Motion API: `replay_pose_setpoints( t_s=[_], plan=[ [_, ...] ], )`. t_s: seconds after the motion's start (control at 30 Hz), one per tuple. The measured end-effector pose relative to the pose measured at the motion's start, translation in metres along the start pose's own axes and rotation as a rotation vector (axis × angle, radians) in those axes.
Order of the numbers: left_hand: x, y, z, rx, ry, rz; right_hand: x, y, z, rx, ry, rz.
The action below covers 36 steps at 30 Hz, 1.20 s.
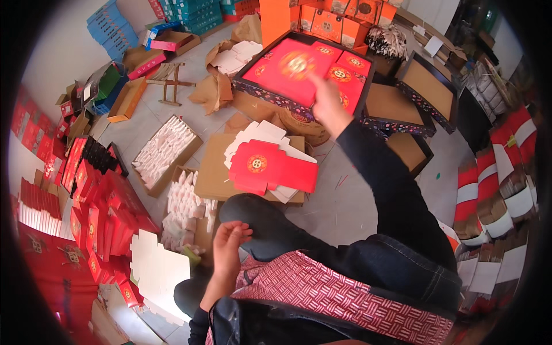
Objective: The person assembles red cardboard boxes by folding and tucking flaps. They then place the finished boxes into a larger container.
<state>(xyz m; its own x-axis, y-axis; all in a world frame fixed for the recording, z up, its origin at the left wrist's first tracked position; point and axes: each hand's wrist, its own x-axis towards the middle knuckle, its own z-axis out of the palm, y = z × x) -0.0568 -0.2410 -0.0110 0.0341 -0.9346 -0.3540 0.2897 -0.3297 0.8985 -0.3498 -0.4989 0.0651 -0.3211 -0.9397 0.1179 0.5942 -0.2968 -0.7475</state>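
My right hand reaches far forward, its fingers closed on the near right edge of a flat red box with a round gold emblem. The box and fingertips are blurred by motion. It lies over a large dark flower-patterned tray that holds several other red boxes. My left hand is raised near my left knee, fingers curled together, with nothing visible in them. Before my knees, an unfolded red box blank rests on white-sided blanks, on top of a brown carton.
Open cartons of small white packets stand left of centre. Red boxes are heaped at the left. More dark-edged trays lie right of the filled one, and orange gift boxes stand behind it. Stacked blanks line the right.
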Motion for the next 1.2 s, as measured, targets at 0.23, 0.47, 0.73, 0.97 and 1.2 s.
replay_pose_setpoints(
  t_s=[0.23, 0.47, 0.73, 0.97, 1.2],
  plan=[
    [0.064, -0.009, 0.068, 1.041, -0.227, 0.799, 0.207, -0.067, -0.1, -0.364, 0.621, -0.447],
    [0.098, -0.037, 0.079, 1.409, -0.376, 0.812, 0.221, -0.113, -0.22, -0.417, 0.149, 0.237],
    [0.11, -0.041, 0.084, 1.436, -0.41, 0.906, 0.297, -0.09, -0.179, -0.942, 0.212, 0.015],
    [0.107, -0.032, 0.094, 1.349, -0.361, 0.855, 0.375, -0.024, -0.17, -1.762, 0.21, 0.199],
    [0.102, -0.029, 0.096, 1.355, -0.341, 0.835, 0.398, 0.025, -0.165, -1.819, -0.06, 0.28]
  ],
)
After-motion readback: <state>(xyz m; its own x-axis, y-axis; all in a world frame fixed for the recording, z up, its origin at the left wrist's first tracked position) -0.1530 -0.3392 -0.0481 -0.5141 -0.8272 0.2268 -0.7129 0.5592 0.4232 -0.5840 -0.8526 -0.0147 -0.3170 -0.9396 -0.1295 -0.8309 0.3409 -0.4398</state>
